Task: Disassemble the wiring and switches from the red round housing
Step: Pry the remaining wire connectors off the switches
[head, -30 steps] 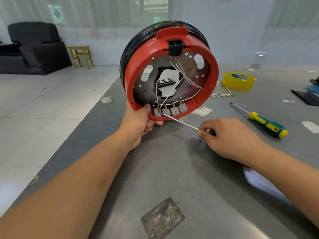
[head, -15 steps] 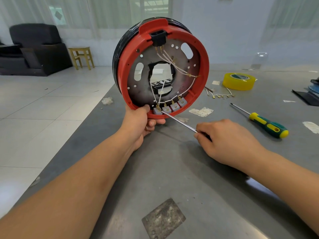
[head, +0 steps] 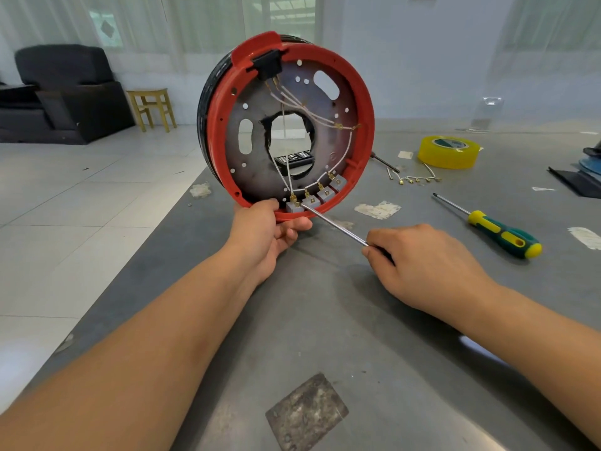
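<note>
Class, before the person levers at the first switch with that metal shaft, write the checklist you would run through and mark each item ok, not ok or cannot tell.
1. Red housing steadied: left hand grips its lower rim. Ok.
2. Tool held: right hand grips the metal shaft. Ok.
3. Tip placed at the leftmost switch. Ok.
4. Tip seated under a terminal or clip: cannot tell.
5. White wires off the switches: they look connected. Not ok.
6. Left thumb clear of the tip: it lies right beside that switch. Not ok.
</note>
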A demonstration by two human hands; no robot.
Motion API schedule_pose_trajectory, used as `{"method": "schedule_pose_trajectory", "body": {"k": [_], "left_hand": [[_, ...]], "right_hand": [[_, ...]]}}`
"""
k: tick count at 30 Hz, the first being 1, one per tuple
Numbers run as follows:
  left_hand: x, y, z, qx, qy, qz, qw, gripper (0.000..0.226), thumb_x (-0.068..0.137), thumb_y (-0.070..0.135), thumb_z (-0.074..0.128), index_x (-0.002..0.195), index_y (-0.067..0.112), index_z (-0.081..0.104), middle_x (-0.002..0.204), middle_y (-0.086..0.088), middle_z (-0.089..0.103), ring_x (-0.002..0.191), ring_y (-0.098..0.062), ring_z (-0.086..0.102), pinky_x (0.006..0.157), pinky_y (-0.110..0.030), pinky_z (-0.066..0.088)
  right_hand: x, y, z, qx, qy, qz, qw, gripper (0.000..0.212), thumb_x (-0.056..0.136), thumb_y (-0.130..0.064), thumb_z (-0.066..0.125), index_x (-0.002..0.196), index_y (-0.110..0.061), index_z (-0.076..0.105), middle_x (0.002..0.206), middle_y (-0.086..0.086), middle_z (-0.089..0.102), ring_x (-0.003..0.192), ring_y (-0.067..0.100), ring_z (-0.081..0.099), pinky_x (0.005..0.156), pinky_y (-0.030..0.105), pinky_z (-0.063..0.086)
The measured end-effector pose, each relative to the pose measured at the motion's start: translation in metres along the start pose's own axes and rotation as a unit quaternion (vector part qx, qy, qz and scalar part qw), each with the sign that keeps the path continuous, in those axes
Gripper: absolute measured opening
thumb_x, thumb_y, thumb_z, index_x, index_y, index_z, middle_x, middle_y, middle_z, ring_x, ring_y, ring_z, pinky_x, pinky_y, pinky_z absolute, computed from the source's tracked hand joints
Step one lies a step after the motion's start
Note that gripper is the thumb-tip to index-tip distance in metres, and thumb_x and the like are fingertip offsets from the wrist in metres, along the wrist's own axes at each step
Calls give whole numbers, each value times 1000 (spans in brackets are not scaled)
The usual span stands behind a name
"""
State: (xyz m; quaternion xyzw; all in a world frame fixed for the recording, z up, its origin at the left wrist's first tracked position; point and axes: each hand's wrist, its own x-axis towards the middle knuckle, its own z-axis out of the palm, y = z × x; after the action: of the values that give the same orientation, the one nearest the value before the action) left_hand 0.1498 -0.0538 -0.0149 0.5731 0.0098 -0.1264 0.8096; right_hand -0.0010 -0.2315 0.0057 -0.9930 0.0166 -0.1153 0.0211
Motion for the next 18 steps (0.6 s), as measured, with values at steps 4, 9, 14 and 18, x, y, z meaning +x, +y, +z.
{"method": "schedule_pose_trajectory", "body": {"k": [4,9,14,18], "left_hand": [[-1,0,2,-13,7,-6,1000,31,111,11,38,140,2,43,91,-28,78,65,-28,78,43,-22,50],[-4,0,2,-31,1,-30,999,34,111,11,37,142,-2,44,93,-27,78,65,-27,78,43,-21,51],[-4,0,3,-39,5,-38,998,35,110,11,36,142,-2,43,91,-27,78,66,-28,78,43,-21,52],[-3,0,2,-34,6,-36,999,34,110,11,37,141,-2,44,93,-28,78,66,-29,78,44,-22,52]], "right_hand": [[1,0,0,-1,0,-1,1000,30,105,-46,35,90,-26,52,77,-5,56,75,26,57,62,41,53],[2,1,2,2,5,-4,1000,30,105,-46,34,91,-26,52,77,-6,56,76,25,57,61,40,52],[3,3,4,8,11,-8,1000,30,105,-47,35,92,-27,53,76,-7,55,76,24,57,61,40,52],[4,5,6,8,7,-7,1000,30,104,-49,34,95,-29,54,80,-7,58,78,24,58,64,40,54]]}}
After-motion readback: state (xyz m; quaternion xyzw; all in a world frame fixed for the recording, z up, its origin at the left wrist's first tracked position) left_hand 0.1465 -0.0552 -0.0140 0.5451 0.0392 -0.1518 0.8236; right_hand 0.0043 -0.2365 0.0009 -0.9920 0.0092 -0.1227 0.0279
